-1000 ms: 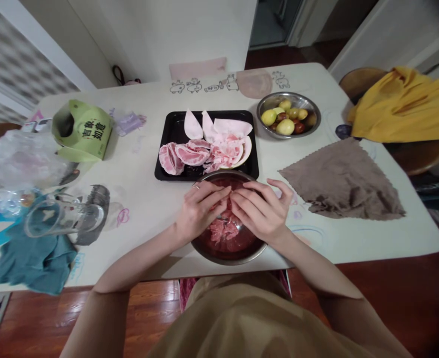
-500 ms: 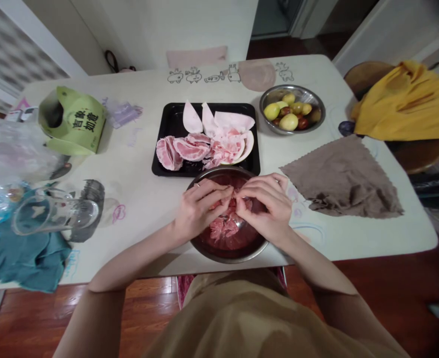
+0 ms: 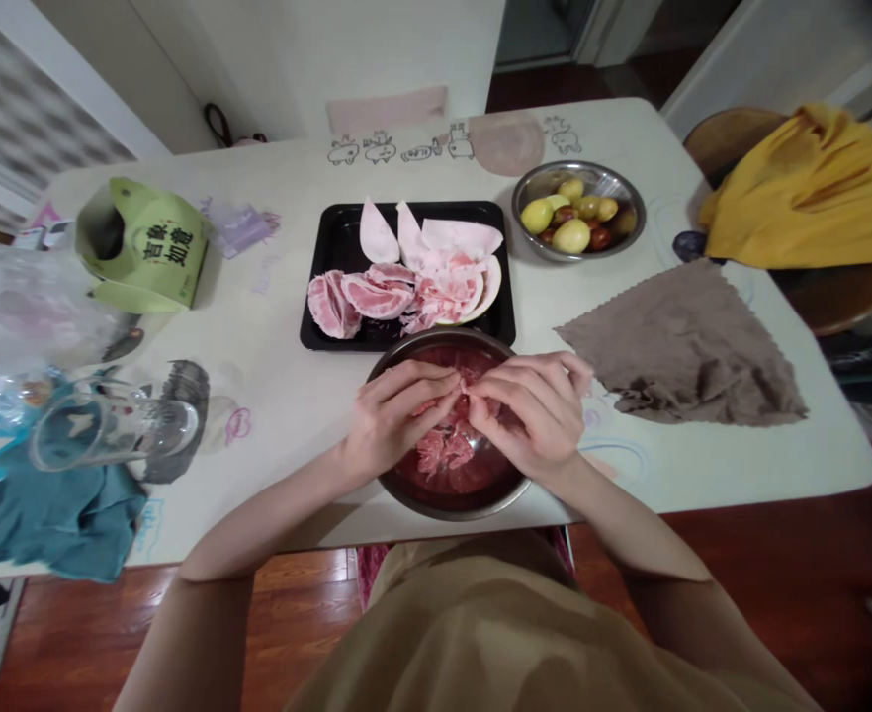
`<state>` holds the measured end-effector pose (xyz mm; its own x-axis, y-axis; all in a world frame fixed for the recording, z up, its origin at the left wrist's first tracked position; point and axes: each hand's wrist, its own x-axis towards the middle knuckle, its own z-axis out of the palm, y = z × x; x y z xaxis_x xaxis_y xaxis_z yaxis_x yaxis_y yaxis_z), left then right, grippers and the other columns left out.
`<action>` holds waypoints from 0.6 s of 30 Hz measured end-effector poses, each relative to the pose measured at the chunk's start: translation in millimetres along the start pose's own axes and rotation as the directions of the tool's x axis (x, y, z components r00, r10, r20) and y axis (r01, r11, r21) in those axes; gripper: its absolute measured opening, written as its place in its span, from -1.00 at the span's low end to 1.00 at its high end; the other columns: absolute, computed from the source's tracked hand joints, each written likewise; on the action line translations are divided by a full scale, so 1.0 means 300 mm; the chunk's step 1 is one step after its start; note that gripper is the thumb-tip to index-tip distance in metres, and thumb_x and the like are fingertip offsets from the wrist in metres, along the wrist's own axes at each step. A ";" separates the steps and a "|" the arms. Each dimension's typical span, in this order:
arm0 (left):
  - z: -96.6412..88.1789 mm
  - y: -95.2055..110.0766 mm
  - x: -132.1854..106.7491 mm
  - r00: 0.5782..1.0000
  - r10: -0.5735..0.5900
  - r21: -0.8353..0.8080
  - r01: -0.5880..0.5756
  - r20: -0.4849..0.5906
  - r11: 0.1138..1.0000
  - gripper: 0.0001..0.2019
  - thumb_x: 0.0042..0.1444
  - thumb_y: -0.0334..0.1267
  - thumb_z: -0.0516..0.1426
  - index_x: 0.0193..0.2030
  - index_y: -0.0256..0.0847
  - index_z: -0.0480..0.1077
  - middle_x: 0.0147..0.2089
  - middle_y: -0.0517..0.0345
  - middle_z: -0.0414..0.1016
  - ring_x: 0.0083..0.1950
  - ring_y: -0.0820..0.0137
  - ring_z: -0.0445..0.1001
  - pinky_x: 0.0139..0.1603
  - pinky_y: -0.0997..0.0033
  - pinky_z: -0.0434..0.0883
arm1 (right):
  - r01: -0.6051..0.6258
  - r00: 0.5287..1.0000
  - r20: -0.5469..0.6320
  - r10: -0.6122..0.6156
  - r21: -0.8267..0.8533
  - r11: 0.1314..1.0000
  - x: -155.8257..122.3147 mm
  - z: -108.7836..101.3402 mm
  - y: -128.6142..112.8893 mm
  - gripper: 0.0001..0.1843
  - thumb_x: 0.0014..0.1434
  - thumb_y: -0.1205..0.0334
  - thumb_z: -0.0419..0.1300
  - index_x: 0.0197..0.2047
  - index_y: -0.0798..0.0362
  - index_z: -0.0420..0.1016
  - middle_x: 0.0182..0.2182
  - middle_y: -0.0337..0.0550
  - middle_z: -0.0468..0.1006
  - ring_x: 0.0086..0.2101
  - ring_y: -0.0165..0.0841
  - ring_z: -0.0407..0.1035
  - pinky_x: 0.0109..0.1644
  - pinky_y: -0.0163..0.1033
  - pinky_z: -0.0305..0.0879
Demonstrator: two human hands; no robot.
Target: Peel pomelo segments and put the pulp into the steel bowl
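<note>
Pomelo piece (image 3: 467, 394) sits pinched between the fingertips of both hands, held just above the steel bowl (image 3: 452, 512) at the near edge of the table (image 3: 280, 297). The left hand (image 3: 395, 423) closes on it from the left and the right hand (image 3: 538, 413) from the right. Their curled fingers meet over the bowl's middle, so neither hand is nearer than the other. The fingers hide most of the piece, and its long axis cannot be told. Below it, slightly nearer, loose pink flesh (image 3: 445, 453) lies in the bowl. Just beyond the bowl's far rim is the black tray (image 3: 332, 227) with peeled segments (image 3: 366, 295) and rind (image 3: 377, 232). A brown cloth (image 3: 684, 346) lies to the right.
</note>
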<state>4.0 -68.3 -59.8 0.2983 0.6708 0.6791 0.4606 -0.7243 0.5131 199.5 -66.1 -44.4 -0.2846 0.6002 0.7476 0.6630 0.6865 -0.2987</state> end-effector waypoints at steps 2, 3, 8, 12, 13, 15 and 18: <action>-0.002 0.000 -0.002 1.000 0.010 0.000 -0.010 -0.014 1.000 -0.77 0.21 -0.44 0.29 0.00 -0.17 0.53 -0.06 0.08 0.65 -0.09 0.40 0.64 -0.04 0.38 0.64 | 0.014 1.000 -0.027 -0.015 -0.007 1.000 -0.001 -0.001 -0.004 -0.85 0.24 0.35 0.27 -0.24 -0.14 0.49 -0.31 -0.43 0.70 -0.24 -0.34 0.58 0.04 -0.05 0.20; -0.003 -0.001 -0.004 1.000 0.014 -0.001 -0.014 -0.016 1.000 -0.76 0.21 -0.44 0.29 0.00 -0.17 0.53 -0.06 0.08 0.64 -0.09 0.40 0.64 -0.04 0.39 0.64 | 0.030 0.999 -0.041 -0.031 -0.015 0.999 -0.002 -0.002 -0.006 -0.86 0.23 0.35 0.28 -0.23 -0.13 0.50 -0.30 -0.41 0.71 -0.23 -0.33 0.58 0.06 -0.03 0.21; -0.015 -0.005 -0.012 0.997 0.078 -0.003 -0.078 0.010 0.997 -0.71 0.22 -0.41 0.29 0.08 -0.18 0.51 0.00 0.04 0.64 0.01 0.33 0.65 0.02 0.32 0.65 | 0.096 0.991 -0.082 -0.102 -0.077 0.992 -0.017 -0.005 -0.014 -0.80 0.19 0.24 0.40 -0.11 -0.17 0.58 -0.26 -0.40 0.73 -0.19 -0.25 0.59 0.12 0.04 0.17; -0.020 -0.001 -0.009 0.991 0.133 0.049 -0.134 0.018 0.990 -0.71 0.24 -0.41 0.27 0.10 -0.17 0.51 0.00 0.05 0.65 0.05 0.30 0.66 0.02 0.30 0.67 | 0.023 0.998 -0.059 -0.023 0.010 1.000 -0.024 -0.010 -0.022 -0.78 0.21 0.31 0.38 -0.13 -0.24 0.60 -0.27 -0.49 0.73 -0.21 -0.30 0.60 0.11 0.03 0.17; -0.019 0.000 -0.008 0.991 0.135 0.051 -0.135 0.017 0.989 -0.71 0.24 -0.42 0.27 0.10 -0.18 0.51 0.01 0.04 0.65 0.05 0.30 0.66 0.02 0.30 0.68 | 0.002 0.999 -0.054 0.000 0.033 0.999 -0.024 -0.011 -0.024 -0.79 0.21 0.31 0.37 -0.15 -0.24 0.60 -0.28 -0.50 0.73 -0.22 -0.30 0.60 0.10 0.03 0.18; -0.018 0.001 -0.008 0.991 0.134 0.036 -0.134 0.008 0.990 -0.70 0.24 -0.43 0.27 0.10 -0.18 0.50 0.01 0.04 0.65 0.04 0.31 0.66 0.02 0.29 0.69 | -0.034 0.998 -0.046 0.036 0.046 0.998 -0.020 -0.015 -0.028 -0.80 0.21 0.32 0.36 -0.18 -0.25 0.60 -0.31 -0.50 0.73 -0.23 -0.30 0.61 0.09 0.03 0.19; -0.015 -0.002 -0.012 0.992 0.128 -0.012 -0.128 0.008 0.992 -0.68 0.22 -0.46 0.28 0.11 -0.19 0.50 0.02 0.03 0.64 0.04 0.31 0.66 0.04 0.28 0.69 | -0.048 0.997 -0.052 0.050 0.033 0.998 -0.014 -0.021 -0.033 -0.80 0.21 0.33 0.35 -0.20 -0.23 0.59 -0.33 -0.48 0.73 -0.26 -0.29 0.61 0.08 0.02 0.21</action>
<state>-1.1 -71.0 -60.1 0.3619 0.5737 0.7348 0.4084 -0.8061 0.4283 198.5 -78.0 -40.9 -0.2143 0.6114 0.7617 0.6530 0.6696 -0.3538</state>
